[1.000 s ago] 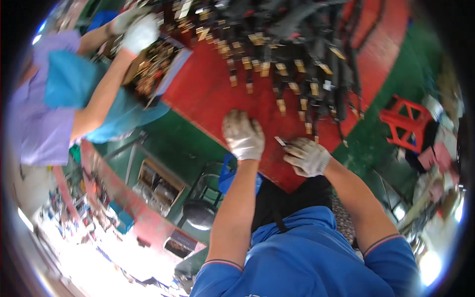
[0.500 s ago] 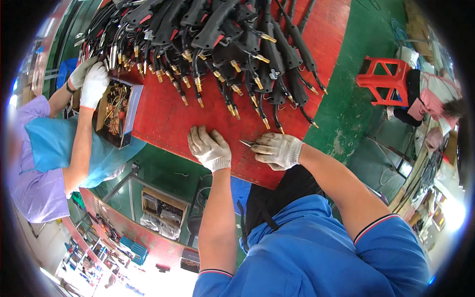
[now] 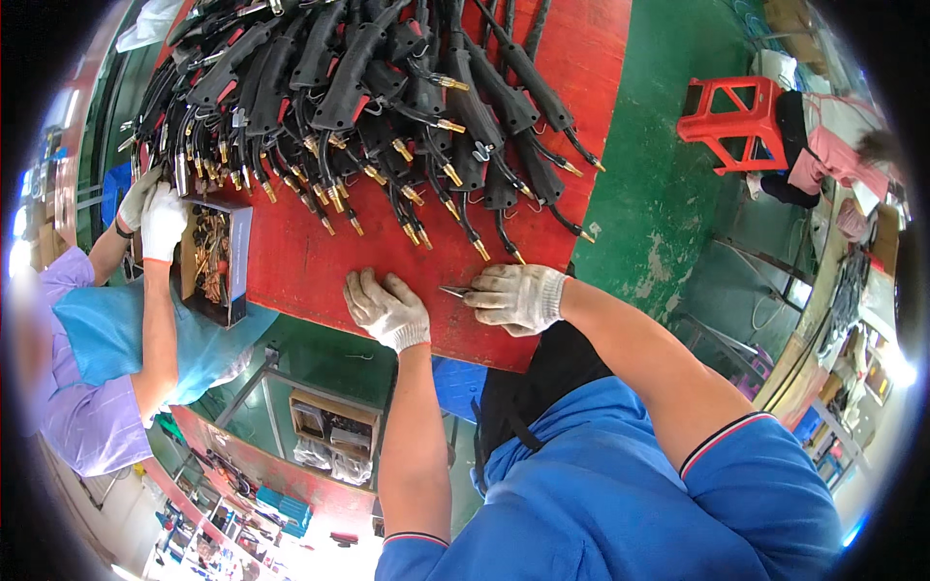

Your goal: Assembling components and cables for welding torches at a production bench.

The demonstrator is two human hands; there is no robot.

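At red table (image 3: 302,257), right hand (image 3: 515,298) holding tool (image 3: 453,290)

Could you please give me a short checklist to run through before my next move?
1. Hands gloved: ok, the left hand and right hand both wear whitish gloves.
2. Tool held: ok, a pointed tool sticks out of the right hand.
3. Tool tip clear of the left hand: ok, red table shows between them.
4. Nothing under the left palm: cannot tell, its underside is hidden.
5. Hand on a torch: not ok, neither touches the black torches.
6. Co-worker's hands clear: ok, they are by the parts box.
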